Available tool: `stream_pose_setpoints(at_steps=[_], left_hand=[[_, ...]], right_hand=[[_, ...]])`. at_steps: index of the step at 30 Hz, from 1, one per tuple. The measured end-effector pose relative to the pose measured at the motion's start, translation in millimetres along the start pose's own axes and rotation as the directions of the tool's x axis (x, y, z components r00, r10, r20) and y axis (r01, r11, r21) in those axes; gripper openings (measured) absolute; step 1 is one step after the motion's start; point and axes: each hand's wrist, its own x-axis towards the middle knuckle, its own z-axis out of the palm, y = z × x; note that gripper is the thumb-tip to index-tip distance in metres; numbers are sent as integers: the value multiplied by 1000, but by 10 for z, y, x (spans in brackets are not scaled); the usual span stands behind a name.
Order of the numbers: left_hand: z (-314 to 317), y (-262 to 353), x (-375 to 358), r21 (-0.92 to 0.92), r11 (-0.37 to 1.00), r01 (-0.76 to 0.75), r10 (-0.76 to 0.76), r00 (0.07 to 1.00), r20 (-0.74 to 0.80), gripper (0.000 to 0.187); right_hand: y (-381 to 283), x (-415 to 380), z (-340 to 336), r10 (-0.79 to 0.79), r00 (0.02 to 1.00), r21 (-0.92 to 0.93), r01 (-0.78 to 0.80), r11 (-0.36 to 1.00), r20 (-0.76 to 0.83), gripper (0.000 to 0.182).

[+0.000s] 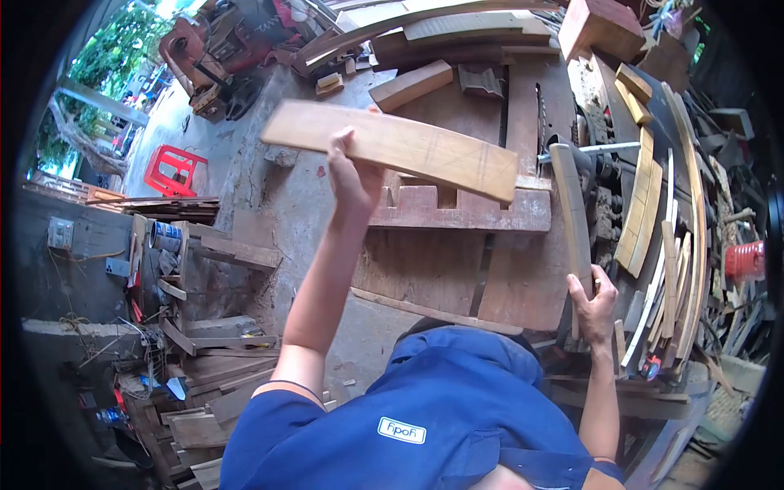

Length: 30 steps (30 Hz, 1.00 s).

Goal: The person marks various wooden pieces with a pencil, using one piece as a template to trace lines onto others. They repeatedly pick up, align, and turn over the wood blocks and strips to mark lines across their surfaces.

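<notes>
A wide, pale wooden board (408, 147) is raised above the left part of the workbench, and my left hand (356, 175) is closed on it near its middle, thumb across the near face. Pencil-like lines cross the board towards its right end. At the right of the bench, my right hand (594, 306) grips the near end of a long, narrow, curved wooden piece (572, 212). That piece points away from me, beside a metal bar (604, 148). The fingers under the wide board are mostly hidden.
The wooden workbench (425, 265) lies in front of me, with a wood block (412, 85) at its far side. Curved strips (641, 214) lie at the right. A red plastic stool (175, 170) is on the floor at the left, and scrap wood (220, 384) is piled lower left.
</notes>
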Motion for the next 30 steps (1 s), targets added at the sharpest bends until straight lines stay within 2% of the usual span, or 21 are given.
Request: stream_pose_setpoints(at_steps=[3,5,6,10,13,15,17,19,22,23,24,27,30], left_hand=[[-253,-465,-249,-122,977,176,-189,977,-101,46],[-372,-734,-357,-161,960,227,-267,917,-298,39],[-413,-821,-406,-204,946,251,-299,919,-256,34],[-523,-1156,-494,-269,926,263,-346,877,-333,35],[-416,-1139,-615,-244,922,301,-376,848,-374,33],[-379,-1094,-697,-173,900,399,-435,822,-367,31],[-401,-1051,-767,-172,887,429,-461,801,-381,30],[-521,-996,-831,47,859,509,-492,848,-196,31],[-611,-948,-928,185,823,537,-514,843,-160,32],[-616,-943,-962,241,808,537,-519,843,-139,32],[-600,-959,-999,232,820,524,-501,852,-153,32],[-627,-924,-992,237,802,549,-535,836,-123,32],[-632,-949,-1012,227,806,546,-530,838,-132,31]], right_hand=[[-25,-16,6,8,1000,-17,-7,1000,27,29],[-6,-24,12,16,999,-19,-15,1000,36,29],[6,-22,14,14,999,-16,-13,1000,34,29],[18,-16,29,20,999,-22,-19,1000,47,29],[-16,-21,46,39,997,-53,-35,998,73,30],[21,-14,80,9,996,-91,-1,996,90,31],[63,-1,122,2,995,-100,8,995,100,32],[75,7,134,1,994,-111,10,994,106,32],[56,33,156,11,992,-120,4,993,128,33],[54,44,164,-32,992,-130,48,990,118,33],[55,52,169,-76,991,-140,92,986,112,33],[34,71,184,-13,989,-106,29,994,146,33],[13,86,202,-37,988,-121,55,991,150,33]])
